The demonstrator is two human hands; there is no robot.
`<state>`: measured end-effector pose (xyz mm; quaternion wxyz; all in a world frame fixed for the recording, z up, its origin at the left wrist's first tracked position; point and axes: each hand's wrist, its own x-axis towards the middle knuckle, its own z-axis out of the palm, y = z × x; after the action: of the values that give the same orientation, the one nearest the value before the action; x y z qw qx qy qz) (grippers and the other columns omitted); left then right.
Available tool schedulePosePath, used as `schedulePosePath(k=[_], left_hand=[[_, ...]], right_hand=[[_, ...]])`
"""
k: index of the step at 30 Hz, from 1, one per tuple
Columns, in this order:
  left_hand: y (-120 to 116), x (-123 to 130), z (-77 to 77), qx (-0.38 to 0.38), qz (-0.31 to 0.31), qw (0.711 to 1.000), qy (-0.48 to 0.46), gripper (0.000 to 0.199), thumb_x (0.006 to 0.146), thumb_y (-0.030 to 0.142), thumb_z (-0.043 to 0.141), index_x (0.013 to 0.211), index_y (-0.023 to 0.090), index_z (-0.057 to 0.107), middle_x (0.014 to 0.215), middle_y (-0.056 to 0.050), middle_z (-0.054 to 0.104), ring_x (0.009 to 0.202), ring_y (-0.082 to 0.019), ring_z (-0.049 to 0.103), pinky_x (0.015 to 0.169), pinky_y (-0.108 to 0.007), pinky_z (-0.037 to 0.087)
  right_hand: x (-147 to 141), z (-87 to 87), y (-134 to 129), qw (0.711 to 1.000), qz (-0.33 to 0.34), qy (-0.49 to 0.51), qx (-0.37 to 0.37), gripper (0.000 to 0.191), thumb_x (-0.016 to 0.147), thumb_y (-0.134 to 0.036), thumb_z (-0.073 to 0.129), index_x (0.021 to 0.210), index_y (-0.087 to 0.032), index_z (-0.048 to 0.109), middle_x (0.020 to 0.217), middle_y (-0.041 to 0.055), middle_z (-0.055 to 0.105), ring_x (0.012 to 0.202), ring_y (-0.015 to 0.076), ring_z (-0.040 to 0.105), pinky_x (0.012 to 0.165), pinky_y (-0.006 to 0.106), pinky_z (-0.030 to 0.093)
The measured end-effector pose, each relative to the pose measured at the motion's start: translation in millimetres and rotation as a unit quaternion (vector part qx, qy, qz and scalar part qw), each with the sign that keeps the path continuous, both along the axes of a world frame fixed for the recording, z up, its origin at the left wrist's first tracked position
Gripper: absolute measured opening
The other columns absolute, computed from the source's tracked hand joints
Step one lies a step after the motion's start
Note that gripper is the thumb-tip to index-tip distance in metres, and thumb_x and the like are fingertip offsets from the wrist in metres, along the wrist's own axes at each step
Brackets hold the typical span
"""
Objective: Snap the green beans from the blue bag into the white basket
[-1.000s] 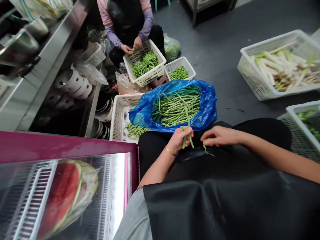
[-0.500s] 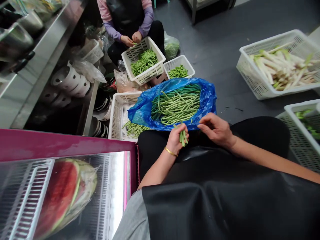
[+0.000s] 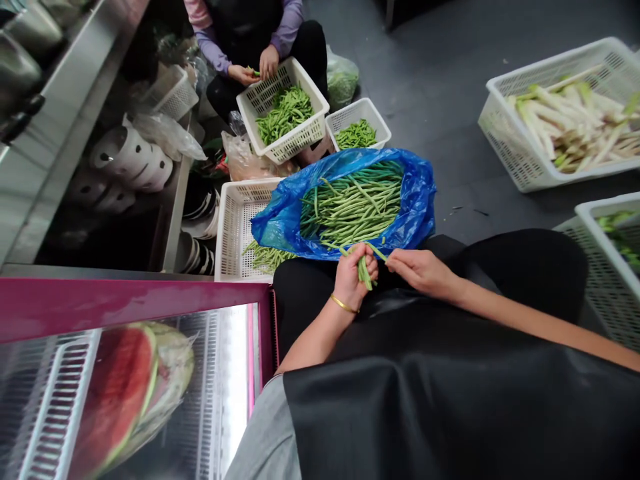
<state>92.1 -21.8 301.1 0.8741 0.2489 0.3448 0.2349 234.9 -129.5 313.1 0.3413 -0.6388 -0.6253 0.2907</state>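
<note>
My left hand (image 3: 351, 275), with a gold bangle at the wrist, is closed around a small bunch of green beans (image 3: 365, 272). A single long bean (image 3: 376, 251) stretches from that fist to my right hand (image 3: 417, 270), whose thumb and fingers pinch its end. Just beyond both hands, a blue plastic bag (image 3: 419, 200) lies open, full of long green beans (image 3: 357, 203). To its left stands a white basket (image 3: 231, 227) with bean pieces (image 3: 270, 257) in its near corner, partly covered by the bag.
Opposite me sits a person (image 3: 245, 33) handling beans over a white basket (image 3: 320, 123) of cut pieces. A smaller basket (image 3: 384, 130) stands beside it. At right is a crate (image 3: 515, 150) of white-stalked vegetables. A lit case (image 3: 235, 373) holding cut watermelon (image 3: 120, 387) borders my left.
My right hand has moved left to my left hand and closed from a loose curl into a pinch on a bean. The view has shifted slightly.
</note>
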Motion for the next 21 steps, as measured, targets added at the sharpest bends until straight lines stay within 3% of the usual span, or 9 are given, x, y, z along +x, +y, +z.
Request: schedulePosePath(k=[2,4,6,8,9,10,15,21], left_hand=[[9,2,-4.6,0.002,0.095,0.994,0.061,0.033,0.079,0.038,0.066,0.067,0.017,0.044,0.05,0.007,0.039,0.04,-0.004,0.04,0.038,-0.016,0.027],[15,0,-6.3,0.055,0.109,0.987,0.102,0.035,0.077,0.04,0.068,0.068,0.017,0.044,0.052,0.006,0.045,0.042,-0.005,0.046,0.039,-0.016,0.031],[14,-5,-4.3,0.124,-0.027,0.985,0.114,0.036,0.073,0.044,0.072,0.071,0.016,0.049,0.055,0.004,0.053,0.044,-0.007,0.052,0.04,-0.016,0.035],[8,-9,0.6,0.16,-0.196,0.963,0.095,0.04,0.07,0.048,0.073,0.076,0.015,0.051,0.056,0.002,0.056,0.043,-0.009,0.055,0.04,-0.017,0.037],[4,-10,3.7,0.163,-0.247,0.952,0.08,0.042,0.07,0.051,0.072,0.077,0.015,0.051,0.055,0.003,0.056,0.042,-0.009,0.054,0.039,-0.017,0.037],[0,-10,6.7,0.163,-0.268,0.947,0.066,0.043,0.071,0.053,0.071,0.078,0.016,0.05,0.055,0.004,0.055,0.04,-0.009,0.053,0.038,-0.017,0.037],[-7,-9,12.5,0.145,-0.261,0.954,0.037,0.042,0.073,0.052,0.069,0.08,0.017,0.046,0.054,0.005,0.055,0.035,-0.007,0.048,0.033,-0.015,0.03],[-8,-13,6.0,0.076,-0.291,0.952,-0.048,0.044,0.065,0.044,0.078,0.079,0.016,0.048,0.053,0.006,0.05,0.036,-0.006,0.045,0.035,-0.016,0.029]], right_hand=[[-12,-0.6,-3,0.994,0.037,-0.086,0.054,0.043,0.099,-0.042,0.03,0.075,-0.018,0.056,0.067,0.0044,0.061,0.059,0.0131,0.055,0.056,0.024,0.038],[-14,-1.1,-3,0.977,0.115,-0.166,0.067,0.044,0.099,-0.042,0.03,0.075,-0.017,0.059,0.067,0.0045,0.061,0.056,0.0127,0.053,0.053,0.024,0.034],[-9,-1.5,-1,0.959,0.165,-0.221,0.057,0.044,0.099,-0.042,0.033,0.076,-0.016,0.061,0.067,0.0045,0.061,0.052,0.0118,0.051,0.05,0.024,0.031],[-3,-0.9,3,0.954,0.158,-0.248,0.058,0.043,0.098,-0.044,0.036,0.083,-0.016,0.064,0.069,0.0053,0.061,0.053,0.0121,0.051,0.05,0.024,0.031],[-1,-0.3,4,0.956,0.14,-0.25,0.068,0.043,0.097,-0.046,0.037,0.087,-0.016,0.065,0.07,0.0058,0.061,0.055,0.0127,0.052,0.051,0.024,0.032],[0,0.4,5,0.957,0.121,-0.249,0.081,0.044,0.097,-0.048,0.038,0.089,-0.016,0.066,0.071,0.0061,0.061,0.057,0.0135,0.053,0.053,0.025,0.033],[3,1.7,6,0.967,0.023,-0.226,0.112,0.052,0.094,-0.059,0.036,0.077,-0.016,0.059,0.068,0.0069,0.059,0.059,0.0152,0.054,0.054,0.026,0.035],[21,7.0,0,0.978,0.179,-0.07,0.075,0.04,0.099,-0.044,0.034,0.083,-0.018,0.059,0.071,0.0036,0.062,0.061,0.0124,0.056,0.058,0.023,0.039]])
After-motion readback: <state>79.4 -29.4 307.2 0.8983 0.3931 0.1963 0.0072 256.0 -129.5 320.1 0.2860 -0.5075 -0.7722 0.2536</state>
